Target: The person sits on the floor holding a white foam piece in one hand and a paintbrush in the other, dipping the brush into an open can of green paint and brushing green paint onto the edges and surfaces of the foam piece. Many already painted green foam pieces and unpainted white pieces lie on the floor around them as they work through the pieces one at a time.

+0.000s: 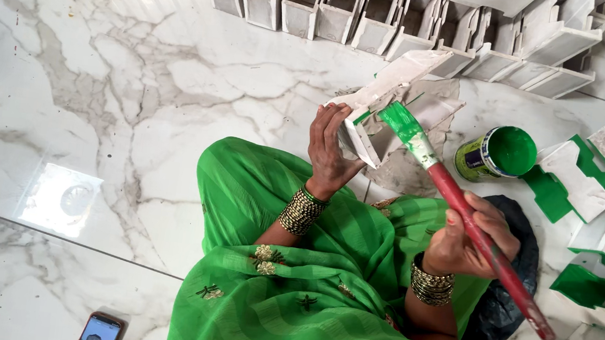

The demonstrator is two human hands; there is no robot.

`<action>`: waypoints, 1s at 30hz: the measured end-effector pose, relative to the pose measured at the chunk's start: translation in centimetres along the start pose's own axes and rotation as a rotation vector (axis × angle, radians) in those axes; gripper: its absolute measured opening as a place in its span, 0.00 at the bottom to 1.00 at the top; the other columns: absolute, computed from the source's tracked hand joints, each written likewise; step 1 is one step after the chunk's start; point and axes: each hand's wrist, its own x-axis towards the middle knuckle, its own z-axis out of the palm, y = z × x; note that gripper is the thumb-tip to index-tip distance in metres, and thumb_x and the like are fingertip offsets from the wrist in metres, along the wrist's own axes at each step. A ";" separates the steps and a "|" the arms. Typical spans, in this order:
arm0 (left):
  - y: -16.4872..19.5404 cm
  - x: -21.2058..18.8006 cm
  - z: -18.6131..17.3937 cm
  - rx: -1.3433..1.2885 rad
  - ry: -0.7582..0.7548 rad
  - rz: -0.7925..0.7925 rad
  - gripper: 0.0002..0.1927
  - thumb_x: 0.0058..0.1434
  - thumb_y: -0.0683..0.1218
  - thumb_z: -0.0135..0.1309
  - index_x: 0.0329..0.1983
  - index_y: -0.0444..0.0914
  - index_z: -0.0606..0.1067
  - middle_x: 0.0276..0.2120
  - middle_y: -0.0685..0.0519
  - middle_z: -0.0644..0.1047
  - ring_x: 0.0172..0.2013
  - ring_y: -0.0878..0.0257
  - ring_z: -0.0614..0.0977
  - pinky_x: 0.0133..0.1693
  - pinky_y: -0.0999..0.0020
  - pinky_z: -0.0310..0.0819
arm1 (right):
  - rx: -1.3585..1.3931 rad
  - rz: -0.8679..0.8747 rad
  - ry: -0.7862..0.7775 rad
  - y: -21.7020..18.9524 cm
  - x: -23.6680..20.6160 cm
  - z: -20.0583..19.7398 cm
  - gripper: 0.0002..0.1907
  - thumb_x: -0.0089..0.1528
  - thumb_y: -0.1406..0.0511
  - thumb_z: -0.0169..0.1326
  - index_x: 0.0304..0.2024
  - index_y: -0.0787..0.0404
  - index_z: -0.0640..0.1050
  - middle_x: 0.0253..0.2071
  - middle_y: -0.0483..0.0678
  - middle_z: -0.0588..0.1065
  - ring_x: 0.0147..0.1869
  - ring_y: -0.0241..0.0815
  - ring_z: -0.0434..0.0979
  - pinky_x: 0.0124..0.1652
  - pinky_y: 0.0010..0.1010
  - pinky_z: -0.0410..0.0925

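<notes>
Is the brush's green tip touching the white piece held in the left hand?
Touching. The head view shows the brush bristles pressed against the white piece's inner face, leaving green paint there, while the left hand grips the piece and the right hand holds the red handle.

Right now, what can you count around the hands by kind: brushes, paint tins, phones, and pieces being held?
Brush, in the right hand: 1
Open green paint tin: 1
White piece, held in the left hand: 1
Phone on the marble floor: 1
Total: 4

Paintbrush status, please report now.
Left hand grips white block. Right hand holds paintbrush, green bristles on block. Open paint can beside. Nothing blocking.
</notes>
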 end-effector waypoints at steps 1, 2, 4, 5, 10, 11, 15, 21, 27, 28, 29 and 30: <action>0.0 0.0 0.0 0.004 0.001 0.002 0.54 0.40 0.46 0.77 0.69 0.38 0.62 0.62 0.46 0.70 0.66 0.47 0.72 0.74 0.44 0.59 | 0.007 -0.005 0.012 0.0 0.1 0.0 0.19 0.62 0.70 0.68 0.44 0.65 0.69 0.41 0.57 0.77 0.44 0.54 0.83 0.42 0.38 0.80; 0.0 0.0 0.1 0.008 0.001 0.004 0.53 0.40 0.46 0.77 0.69 0.38 0.62 0.62 0.47 0.71 0.66 0.48 0.72 0.74 0.44 0.59 | 0.014 -0.010 0.024 0.0 0.0 0.1 0.19 0.61 0.70 0.68 0.44 0.65 0.69 0.40 0.56 0.77 0.43 0.53 0.83 0.43 0.38 0.80; 0.2 -0.2 0.2 0.004 0.003 0.009 0.53 0.41 0.45 0.76 0.69 0.38 0.62 0.62 0.47 0.71 0.66 0.48 0.72 0.74 0.44 0.60 | 0.026 -0.012 0.033 0.0 -0.2 0.3 0.19 0.61 0.70 0.68 0.44 0.66 0.69 0.40 0.55 0.76 0.42 0.53 0.83 0.43 0.40 0.80; 0.3 -0.2 0.2 -0.003 0.005 0.013 0.52 0.41 0.45 0.77 0.69 0.38 0.62 0.62 0.47 0.71 0.66 0.47 0.72 0.74 0.44 0.60 | 0.031 -0.010 0.030 0.0 -0.4 0.5 0.20 0.60 0.70 0.69 0.44 0.66 0.69 0.39 0.54 0.75 0.43 0.54 0.83 0.43 0.40 0.80; 0.3 -0.2 0.2 -0.035 0.038 0.007 0.53 0.41 0.47 0.78 0.68 0.37 0.62 0.61 0.46 0.71 0.65 0.48 0.72 0.73 0.43 0.61 | -0.016 0.063 -0.037 0.1 -0.2 0.5 0.19 0.62 0.69 0.69 0.45 0.67 0.70 0.42 0.57 0.76 0.45 0.54 0.83 0.46 0.40 0.80; 0.2 -0.1 0.2 -0.036 0.046 0.004 0.53 0.41 0.48 0.78 0.68 0.37 0.62 0.61 0.46 0.71 0.65 0.48 0.72 0.73 0.43 0.61 | -0.021 0.065 -0.022 0.2 0.1 0.3 0.19 0.62 0.70 0.68 0.44 0.67 0.70 0.42 0.59 0.77 0.46 0.54 0.83 0.45 0.40 0.80; -0.1 -0.3 0.3 -0.050 0.059 0.000 0.52 0.41 0.48 0.78 0.68 0.37 0.62 0.62 0.44 0.71 0.66 0.47 0.71 0.73 0.43 0.61 | -0.002 0.045 0.063 0.5 0.5 0.0 0.19 0.61 0.69 0.68 0.44 0.67 0.70 0.41 0.60 0.78 0.42 0.53 0.83 0.45 0.39 0.78; 0.2 -1.0 0.3 -0.103 0.038 0.011 0.52 0.40 0.47 0.78 0.67 0.37 0.62 0.61 0.45 0.71 0.65 0.47 0.72 0.74 0.43 0.60 | 0.001 0.036 -0.090 -0.1 -0.8 0.6 0.20 0.62 0.72 0.68 0.46 0.67 0.69 0.44 0.59 0.76 0.50 0.56 0.83 0.49 0.41 0.80; 0.0 -0.7 0.6 -0.061 0.038 0.005 0.52 0.40 0.46 0.77 0.68 0.38 0.62 0.61 0.45 0.70 0.66 0.48 0.71 0.74 0.43 0.61 | -0.019 0.079 -0.062 -1.1 0.4 -0.4 0.17 0.62 0.74 0.68 0.45 0.66 0.71 0.43 0.59 0.77 0.46 0.54 0.83 0.46 0.40 0.80; 0.0 -0.7 0.6 -0.060 0.039 0.006 0.53 0.40 0.46 0.77 0.68 0.38 0.62 0.61 0.45 0.70 0.66 0.48 0.71 0.74 0.43 0.61 | -0.012 0.065 -0.047 -1.2 0.4 -0.3 0.17 0.61 0.73 0.68 0.44 0.66 0.71 0.42 0.59 0.77 0.46 0.54 0.83 0.45 0.40 0.80; 0.1 -0.7 0.7 -0.060 0.039 0.007 0.53 0.40 0.46 0.77 0.68 0.38 0.62 0.61 0.45 0.70 0.66 0.48 0.71 0.73 0.43 0.61 | -0.007 0.052 -0.032 -1.2 0.4 -0.2 0.18 0.60 0.73 0.68 0.44 0.66 0.71 0.41 0.59 0.78 0.46 0.54 0.84 0.44 0.39 0.80; 0.2 -0.7 0.7 -0.059 0.039 0.009 0.53 0.40 0.46 0.77 0.68 0.38 0.62 0.61 0.45 0.70 0.66 0.48 0.71 0.73 0.43 0.61 | 0.000 0.038 -0.016 -1.3 0.3 -0.2 0.18 0.59 0.72 0.68 0.43 0.66 0.71 0.41 0.58 0.78 0.46 0.54 0.84 0.44 0.39 0.80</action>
